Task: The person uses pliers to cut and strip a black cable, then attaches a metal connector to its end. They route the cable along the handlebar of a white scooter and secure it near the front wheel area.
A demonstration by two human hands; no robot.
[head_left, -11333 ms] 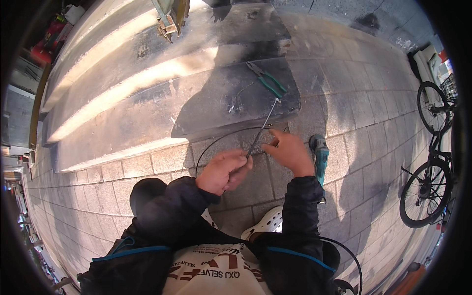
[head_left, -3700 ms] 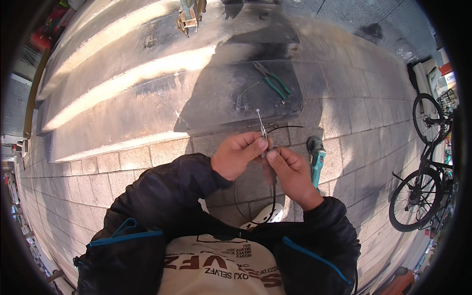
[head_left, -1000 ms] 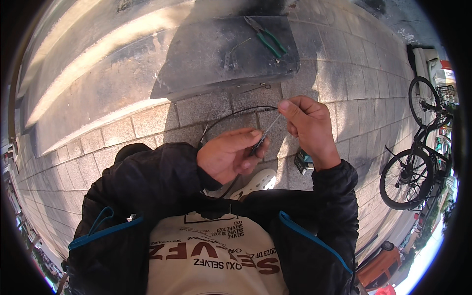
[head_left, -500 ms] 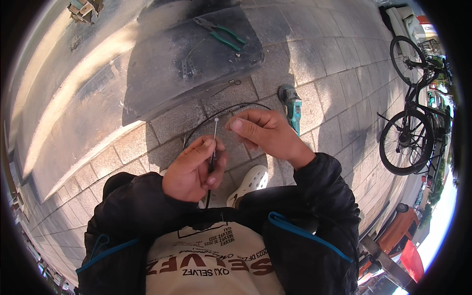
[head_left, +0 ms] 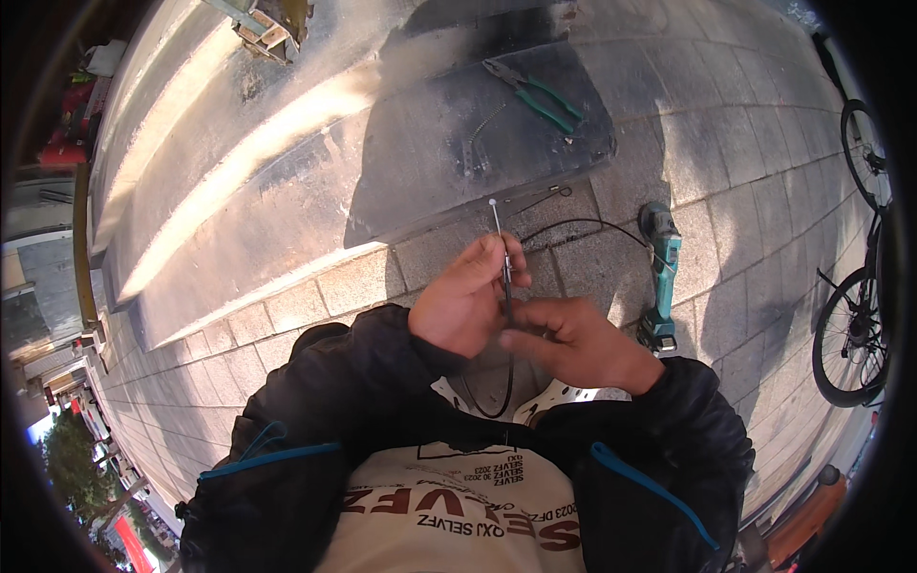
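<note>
My left hand (head_left: 463, 296) is closed on a cable end, from which a thin silver inner wire (head_left: 497, 222) points up to a small round tip. Just below, my right hand (head_left: 592, 349) has its fingers curled at the black cable housing (head_left: 602, 222), slightly blurred. The housing hangs in a loop down between my shoes and also arches to the right over the paving. An angle grinder (head_left: 667, 258) with a teal body lies right of my hands. Green-handled pliers (head_left: 544, 103) lie on the dark lowest step beside a short thin piece of wire.
Concrete steps (head_left: 239, 201) rise ahead and left, with a rusty metal frame (head_left: 277, 33) on them. Stone paving (head_left: 726, 258) surrounds me. A black bicycle (head_left: 845, 339) is at the right edge, an orange object (head_left: 802, 525) lower right. Red objects (head_left: 67, 153) sit at the far left.
My left hand has moved right and up with the cable end. My right hand has dropped from the wire tip to the housing below my left hand. The view has swung leftward.
</note>
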